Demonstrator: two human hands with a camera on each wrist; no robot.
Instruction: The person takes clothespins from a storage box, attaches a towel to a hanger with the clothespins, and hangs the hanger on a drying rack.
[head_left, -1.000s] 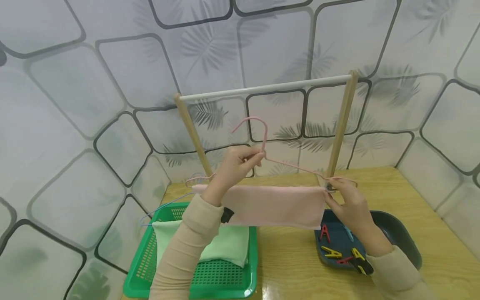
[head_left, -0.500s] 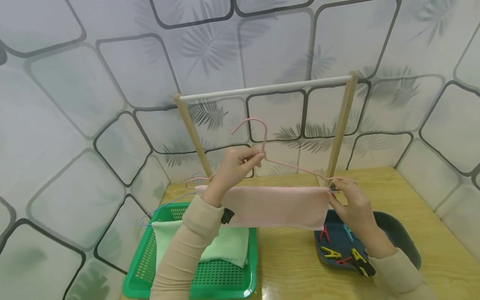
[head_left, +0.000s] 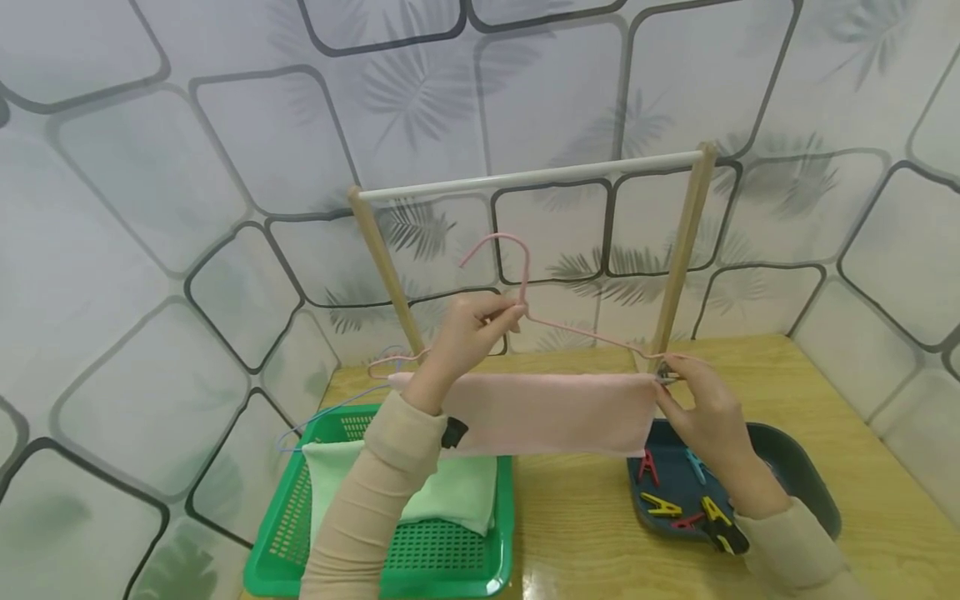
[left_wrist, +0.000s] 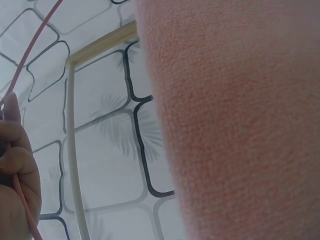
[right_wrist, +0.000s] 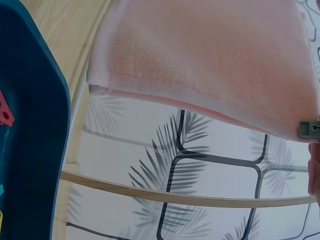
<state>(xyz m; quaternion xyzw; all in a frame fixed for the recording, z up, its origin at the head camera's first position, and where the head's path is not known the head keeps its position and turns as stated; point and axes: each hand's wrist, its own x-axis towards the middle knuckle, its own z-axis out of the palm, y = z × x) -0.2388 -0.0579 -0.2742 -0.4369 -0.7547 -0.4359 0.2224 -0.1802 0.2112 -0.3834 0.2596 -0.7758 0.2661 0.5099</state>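
Note:
My left hand (head_left: 476, 329) pinches a pink clothes hanger (head_left: 585, 332) just below its hook, holding it up. In the left wrist view its curled fingers (left_wrist: 22, 162) wrap the hanger's wire. Along the lower bar hangs a folded pink towel (head_left: 551, 412), partly hidden by my left forearm. At the towel's upper right corner sits a grey clip (right_wrist: 311, 129), pinched by my right hand (head_left: 705, 412) beside the hanger's right end. Fingertips show at the right edge of the right wrist view, right at this clip.
A green basket (head_left: 506, 533) at the left holds a folded light green cloth (head_left: 457, 492), with a blue hanger (head_left: 322, 412) near its back. On the right, a dark blue tray (head_left: 813, 475) holds several coloured clips. Behind stands a wooden rack with a white rail (head_left: 532, 176).
My right hand has shifted slightly to the right, with the clip and the towel's right corner. The left hand keeps its hold, with the hanger drifting slightly left.

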